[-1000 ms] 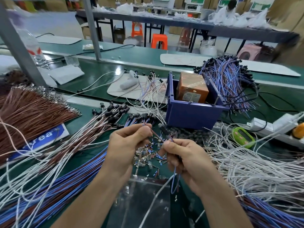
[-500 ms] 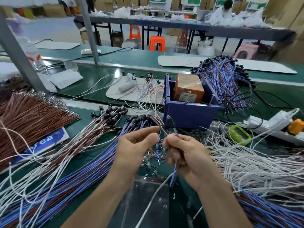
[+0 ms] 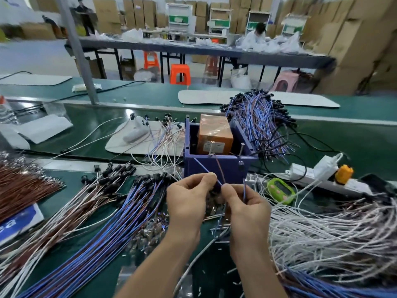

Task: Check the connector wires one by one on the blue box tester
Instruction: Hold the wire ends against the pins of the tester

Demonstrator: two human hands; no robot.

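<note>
The blue box tester (image 3: 217, 168) stands on the green bench just beyond my hands, with an orange block (image 3: 214, 136) inside it and metal pins at its front rim. My left hand (image 3: 189, 203) pinches a thin blue wire (image 3: 204, 168) that runs up to the box's front rim. My right hand (image 3: 247, 209) pinches a brown wire (image 3: 220, 171) reaching the same rim, and a blue strand with a small black connector (image 3: 241, 164) rises from its fingers. Both hands sit close together in front of the box.
Blue and brown connector wires (image 3: 96, 218) fan out at the left, white wires (image 3: 333, 229) pile at the right, another blue bundle (image 3: 260, 119) lies behind the box. A green timer (image 3: 279, 190) and a white power strip (image 3: 322, 177) sit right of the box.
My hands have risen toward the blue box, and the wire ends now reach its front rim. The camera has tilted up, showing more of the room.
</note>
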